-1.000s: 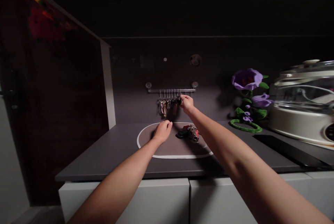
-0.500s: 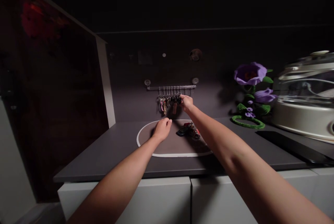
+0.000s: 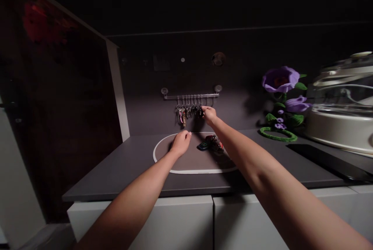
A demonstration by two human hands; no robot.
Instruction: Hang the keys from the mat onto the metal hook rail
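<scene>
"What did the right hand have?"

"It pinched a dark key fob on the rail, twelve o'clock from the oval mat."

"And the left hand?"

"Its fingers were pressed together over the mat, with a key bunch at three o'clock."

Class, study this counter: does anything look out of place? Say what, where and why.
A bunch of keys lies on the oval mat beside the left hand; it looks out of place because the other keys hang from the wall rail.
</scene>
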